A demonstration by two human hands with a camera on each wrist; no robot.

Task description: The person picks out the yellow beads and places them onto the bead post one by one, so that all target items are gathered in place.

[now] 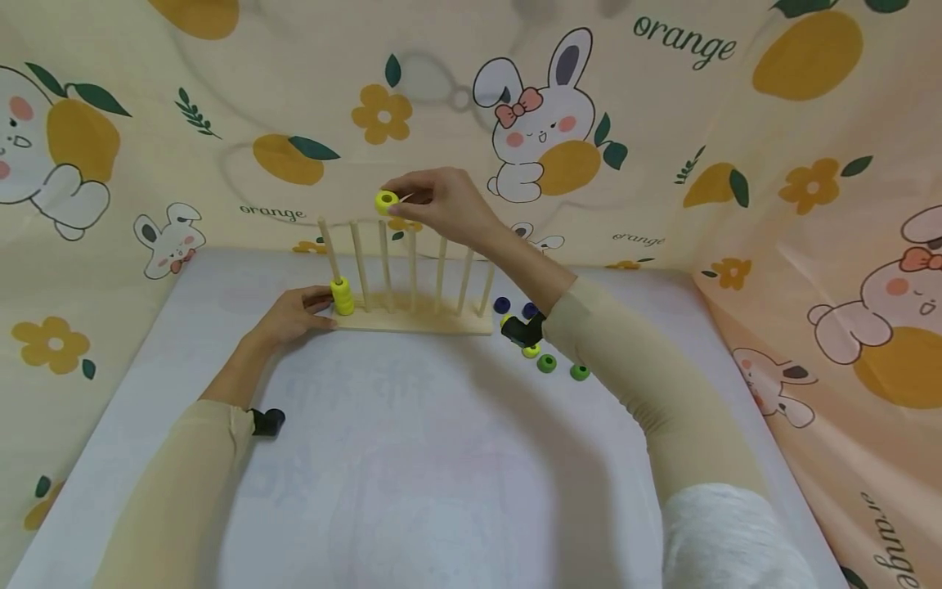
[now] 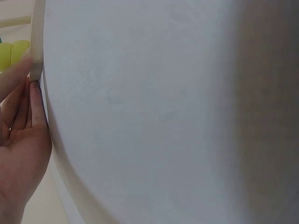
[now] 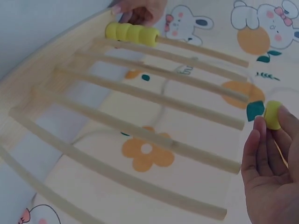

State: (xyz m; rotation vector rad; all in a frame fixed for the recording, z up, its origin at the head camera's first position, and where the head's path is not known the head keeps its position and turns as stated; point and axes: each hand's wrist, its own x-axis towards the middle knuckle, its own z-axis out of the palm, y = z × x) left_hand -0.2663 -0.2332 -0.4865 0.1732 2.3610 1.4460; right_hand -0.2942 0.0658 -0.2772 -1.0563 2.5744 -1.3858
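Note:
My right hand [image 1: 445,200] is raised above the rack and pinches a yellow bead [image 1: 386,201] between thumb and fingers. In the right wrist view that bead [image 3: 272,115] is apart from the peg tips. The wooden peg rack [image 1: 412,322] stands on the table with a row of upright pegs. Several yellow beads [image 1: 342,297] are stacked at the bottom of its leftmost peg; the other pegs carry none. At the rack's left end, my left hand [image 1: 294,316] holds the base, thumb at the front and fingers behind. The left wrist view shows this hand [image 2: 25,126] at the base's end.
Right of the rack lie loose beads: dark blue [image 1: 502,305], yellow [image 1: 531,352] and green [image 1: 547,363]. My right forearm and its black wrist camera [image 1: 524,330] partly cover them. A patterned cloth [image 1: 441,49] hangs behind the white table [image 1: 383,458].

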